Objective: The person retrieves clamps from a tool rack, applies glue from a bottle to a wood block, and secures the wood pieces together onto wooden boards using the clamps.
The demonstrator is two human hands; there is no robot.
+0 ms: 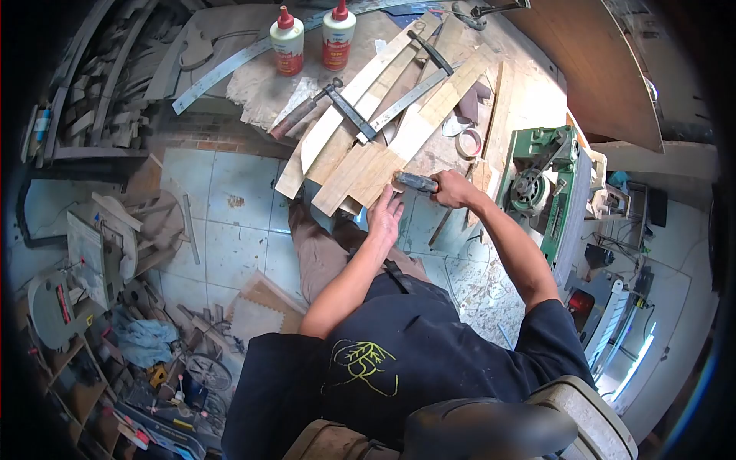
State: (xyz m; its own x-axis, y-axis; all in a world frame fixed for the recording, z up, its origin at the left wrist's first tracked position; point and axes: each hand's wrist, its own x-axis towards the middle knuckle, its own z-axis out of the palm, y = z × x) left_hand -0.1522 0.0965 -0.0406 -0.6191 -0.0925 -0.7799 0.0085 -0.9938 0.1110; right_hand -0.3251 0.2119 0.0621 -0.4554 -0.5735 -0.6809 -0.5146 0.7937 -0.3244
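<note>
My right hand [454, 189] is wrapped round the handle of a dark tool [416, 182], whose far end lies at the near edge of the joined wooden boards [360, 175]. Beside that end, my left hand [385, 220] is raised with its fingers apart, its fingertips close to the board edge; whether they touch it is unclear. Two bar clamps, one nearer [350, 113] and one farther [431, 54], lie across the light wooden strips [349, 103] beyond the boards.
Two glue bottles [287, 46] with red caps stand at the back. A tape roll [468, 142] lies right of the boards, near a green machine [537, 180]. A long metal ruler [230, 67] curves across the back left. Stools and tools stand on the tiled floor at left.
</note>
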